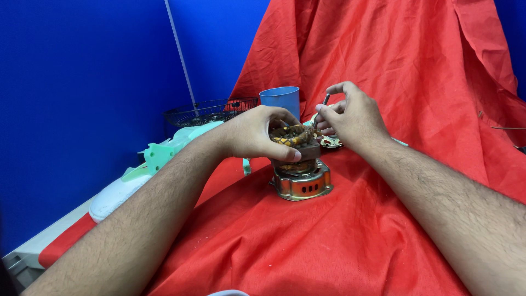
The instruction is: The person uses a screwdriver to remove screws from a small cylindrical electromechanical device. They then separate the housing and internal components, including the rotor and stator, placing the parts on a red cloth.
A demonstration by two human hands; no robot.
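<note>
From the head camera, the left hand (257,133) wraps over the top of a small motor (298,164) standing on the red cloth (329,235) — its fingers curled around the copper windings, thumb pressed against the front. The right hand (350,118) sits just beside it, thumb and forefinger pinching a thin metal screw (326,100) above the motor's far edge. A blue cup (280,100) stands behind.

Hands (307,129) on motor (300,174) (red cloth (339,235))
</note>
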